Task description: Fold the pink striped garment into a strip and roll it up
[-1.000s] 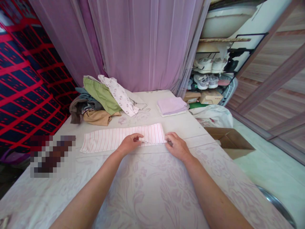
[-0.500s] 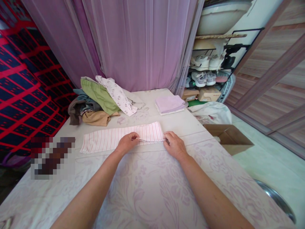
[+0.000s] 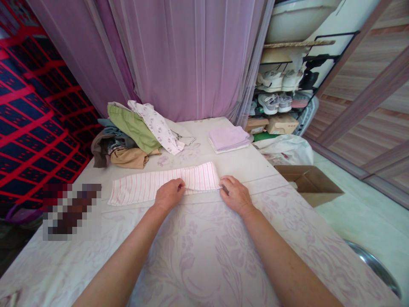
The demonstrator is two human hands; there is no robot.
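A pair of striped pants, white with pink lines and folded into a long strip, lies flat across the patterned bed cover. My left hand pinches its near edge around the middle. At the right end, the fingertips of my right hand are closed on the near corner. Both forearms reach in from below. Beyond the strip, to the right, sits a neatly folded lilac cloth on top of a white one.
A heap of loose clothes, with green pants on top, lies at the back left. A purple curtain hangs behind the bed. On the right are a shoe rack, an open cardboard box and a metal basin.
My left hand has shifted very slightly left along the near edge, its fingers more tightly curled. My right hand keeps its place at the corner. The view has tilted a little.
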